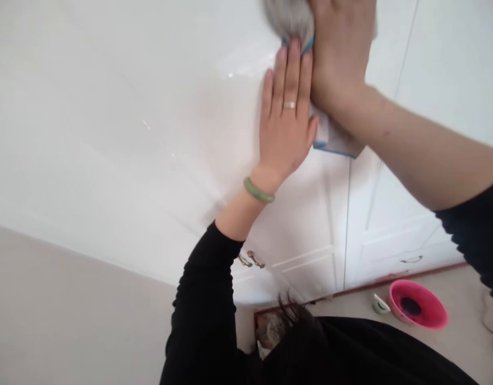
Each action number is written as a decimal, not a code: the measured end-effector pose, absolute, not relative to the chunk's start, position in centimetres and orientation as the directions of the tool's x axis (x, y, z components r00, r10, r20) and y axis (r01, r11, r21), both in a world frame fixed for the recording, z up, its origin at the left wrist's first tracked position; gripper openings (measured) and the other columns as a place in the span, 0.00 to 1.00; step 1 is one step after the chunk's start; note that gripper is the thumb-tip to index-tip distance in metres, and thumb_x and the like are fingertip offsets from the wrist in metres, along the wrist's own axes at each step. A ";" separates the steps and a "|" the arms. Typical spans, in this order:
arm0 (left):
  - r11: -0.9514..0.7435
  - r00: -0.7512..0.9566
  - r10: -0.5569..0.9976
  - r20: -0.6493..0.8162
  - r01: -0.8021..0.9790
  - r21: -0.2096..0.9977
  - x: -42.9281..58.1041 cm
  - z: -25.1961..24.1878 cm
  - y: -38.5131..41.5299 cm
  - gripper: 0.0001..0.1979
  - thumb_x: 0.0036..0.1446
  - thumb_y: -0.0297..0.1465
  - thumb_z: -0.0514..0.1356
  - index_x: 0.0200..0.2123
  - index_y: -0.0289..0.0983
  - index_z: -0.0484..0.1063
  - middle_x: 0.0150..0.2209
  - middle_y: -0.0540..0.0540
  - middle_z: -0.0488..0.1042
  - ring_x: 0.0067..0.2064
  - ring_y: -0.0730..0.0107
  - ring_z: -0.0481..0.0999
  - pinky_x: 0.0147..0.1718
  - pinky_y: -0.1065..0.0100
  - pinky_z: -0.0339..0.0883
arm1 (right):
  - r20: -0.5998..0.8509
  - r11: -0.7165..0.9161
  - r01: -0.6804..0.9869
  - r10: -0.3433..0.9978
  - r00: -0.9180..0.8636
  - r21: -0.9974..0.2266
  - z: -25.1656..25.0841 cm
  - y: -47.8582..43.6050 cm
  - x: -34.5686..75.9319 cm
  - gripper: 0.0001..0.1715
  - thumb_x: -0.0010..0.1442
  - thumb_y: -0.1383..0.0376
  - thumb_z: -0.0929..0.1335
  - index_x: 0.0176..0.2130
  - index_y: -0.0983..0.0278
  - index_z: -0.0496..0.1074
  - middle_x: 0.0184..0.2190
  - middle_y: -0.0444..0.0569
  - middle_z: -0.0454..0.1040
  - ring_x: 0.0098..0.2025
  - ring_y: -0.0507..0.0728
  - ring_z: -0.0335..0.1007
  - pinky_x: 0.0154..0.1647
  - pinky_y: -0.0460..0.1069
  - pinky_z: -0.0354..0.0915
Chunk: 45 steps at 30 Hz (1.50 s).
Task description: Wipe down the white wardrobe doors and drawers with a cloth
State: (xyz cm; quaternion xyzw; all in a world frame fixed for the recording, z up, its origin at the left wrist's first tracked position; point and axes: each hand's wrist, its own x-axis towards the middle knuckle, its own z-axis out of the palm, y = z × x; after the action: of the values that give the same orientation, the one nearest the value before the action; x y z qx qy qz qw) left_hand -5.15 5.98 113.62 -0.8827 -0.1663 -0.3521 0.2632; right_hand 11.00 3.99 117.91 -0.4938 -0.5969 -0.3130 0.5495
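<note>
My left hand (285, 115) lies flat against a glossy white cabinet door (170, 96), fingers stretched out and side by side. Its fingertips reach the blue edge of a grey cloth (292, 21). A ring is on one finger and a green bangle (258, 191) circles the wrist. Just to the right, my right hand (343, 43) presses that cloth on the cabinet; its fingers run out of the top of the view. Part of the cloth sticks out below the right palm, showing a blue hem.
Brass handles (254, 259) jut from the lower cabinet doors. On the floor at lower right stands a pink basin (418, 305) with something dark inside, beside a small white-and-green item (380, 305). A pale wall (70, 305) is at lower left.
</note>
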 end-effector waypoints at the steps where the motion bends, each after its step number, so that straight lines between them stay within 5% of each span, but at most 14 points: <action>1: -0.820 0.703 0.131 0.699 0.474 -0.322 -5.5 110.6 6.0 0.38 0.72 0.32 0.53 0.79 0.24 0.48 0.83 0.37 0.44 0.85 0.50 0.38 0.84 0.48 0.26 | 0.979 0.224 0.964 0.175 0.105 -0.144 115.4 3.7 10.5 0.38 0.84 0.51 0.48 0.69 0.68 0.70 0.72 0.53 0.66 0.81 0.65 0.49 0.84 0.66 0.37; 5: -0.897 0.721 0.156 0.675 0.389 -0.209 -6.9 98.9 5.7 0.32 0.75 0.25 0.44 0.79 0.29 0.52 0.82 0.36 0.51 0.84 0.54 0.38 0.83 0.41 0.34 | 0.974 0.035 0.984 0.150 0.170 -0.177 103.6 2.7 8.6 0.32 0.82 0.54 0.54 0.74 0.65 0.62 0.81 0.62 0.52 0.85 0.59 0.37 0.85 0.63 0.38; 15: -0.906 0.869 0.368 0.330 0.416 -0.085 -10.1 80.6 0.8 0.35 0.73 0.29 0.53 0.78 0.21 0.53 0.81 0.27 0.49 0.83 0.44 0.44 0.82 0.43 0.48 | 0.532 -0.170 0.781 0.644 0.549 -0.600 78.2 2.8 8.0 0.25 0.66 0.60 0.67 0.58 0.62 0.82 0.72 0.64 0.69 0.84 0.76 0.39 0.85 0.72 0.30; 21: -0.884 0.881 0.464 0.090 0.452 0.122 -10.4 74.0 -1.1 0.37 0.73 0.33 0.55 0.79 0.21 0.52 0.81 0.28 0.49 0.84 0.44 0.43 0.83 0.48 0.42 | 0.298 -0.151 0.643 0.791 0.534 -0.751 70.6 -1.6 6.7 0.18 0.60 0.65 0.69 0.47 0.61 0.85 0.68 0.63 0.74 0.82 0.75 0.46 0.85 0.70 0.38; 25: -0.809 0.864 0.490 -0.116 0.501 0.308 -11.1 71.3 -2.7 0.34 0.73 0.33 0.57 0.79 0.36 0.59 0.80 0.33 0.56 0.83 0.44 0.48 0.82 0.46 0.45 | 0.180 -0.153 0.515 0.823 0.539 -0.844 68.3 -6.4 5.6 0.13 0.55 0.69 0.68 0.37 0.59 0.83 0.63 0.59 0.79 0.77 0.69 0.58 0.82 0.62 0.51; 28: -0.768 0.845 0.508 -0.170 0.533 0.356 -12.8 69.7 -5.3 0.37 0.72 0.37 0.61 0.80 0.37 0.57 0.81 0.31 0.53 0.82 0.42 0.52 0.80 0.45 0.54 | 0.045 -0.234 0.355 0.778 0.626 -0.905 67.7 -9.6 4.5 0.12 0.55 0.66 0.68 0.38 0.59 0.81 0.47 0.60 0.84 0.62 0.71 0.74 0.69 0.65 0.66; 31: -0.665 0.788 0.604 -0.119 0.581 0.470 -14.7 69.0 -8.2 0.46 0.70 0.44 0.63 0.81 0.33 0.49 0.82 0.29 0.43 0.83 0.43 0.47 0.81 0.47 0.53 | -0.097 -0.299 0.163 0.693 0.714 -0.940 68.6 -10.9 3.1 0.13 0.59 0.56 0.66 0.39 0.59 0.77 0.29 0.54 0.77 0.42 0.69 0.76 0.52 0.65 0.73; 34: -0.554 0.712 0.701 -0.033 0.573 0.604 -16.2 69.8 -10.0 0.56 0.65 0.49 0.68 0.83 0.36 0.41 0.83 0.32 0.38 0.84 0.46 0.44 0.81 0.51 0.53 | -0.174 -0.229 -0.002 0.734 0.656 -0.973 71.7 -10.1 1.0 0.21 0.60 0.46 0.66 0.39 0.59 0.75 0.27 0.50 0.75 0.35 0.63 0.75 0.40 0.58 0.75; 36: -0.523 0.651 0.757 0.064 0.544 0.656 -17.2 71.0 -9.8 0.53 0.67 0.46 0.66 0.82 0.36 0.40 0.83 0.31 0.46 0.83 0.48 0.50 0.80 0.52 0.57 | -0.179 -0.155 -0.090 0.813 0.555 -0.984 75.1 -8.9 -0.7 0.26 0.57 0.41 0.68 0.40 0.59 0.77 0.31 0.49 0.78 0.36 0.61 0.76 0.37 0.54 0.76; 39: -0.573 0.463 0.814 0.350 0.544 0.613 -19.0 74.3 -7.1 0.34 0.72 0.37 0.56 0.77 0.33 0.56 0.76 0.29 0.64 0.79 0.50 0.63 0.78 0.50 0.62 | 0.008 0.039 -0.073 0.925 0.381 -0.997 82.1 -6.7 -3.2 0.28 0.56 0.41 0.73 0.44 0.60 0.79 0.40 0.49 0.82 0.42 0.60 0.78 0.43 0.52 0.76; 41: -0.634 0.295 0.744 0.600 0.596 0.493 -20.2 77.9 -4.2 0.27 0.72 0.34 0.51 0.70 0.35 0.66 0.71 0.29 0.69 0.77 0.51 0.67 0.76 0.46 0.64 | 0.253 0.234 0.097 0.918 0.304 -0.967 88.0 -5.1 -4.2 0.28 0.59 0.43 0.74 0.47 0.61 0.80 0.43 0.50 0.82 0.46 0.61 0.79 0.49 0.55 0.77; 45: -0.700 0.100 0.377 0.921 0.681 0.213 -20.6 89.0 3.0 0.25 0.76 0.36 0.45 0.64 0.36 0.73 0.74 0.33 0.66 0.82 0.58 0.55 0.80 0.46 0.57 | 0.615 0.413 0.537 0.739 0.275 -0.736 98.3 -1.9 -3.2 0.32 0.62 0.48 0.73 0.57 0.63 0.76 0.51 0.52 0.81 0.55 0.67 0.79 0.63 0.64 0.75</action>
State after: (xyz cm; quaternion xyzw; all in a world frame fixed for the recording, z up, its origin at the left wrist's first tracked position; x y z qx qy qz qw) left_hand -20.59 3.04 89.05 -0.7292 -0.3629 -0.5644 0.1346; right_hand -3.23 -1.89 98.31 -0.5351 -0.5960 0.0853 0.5925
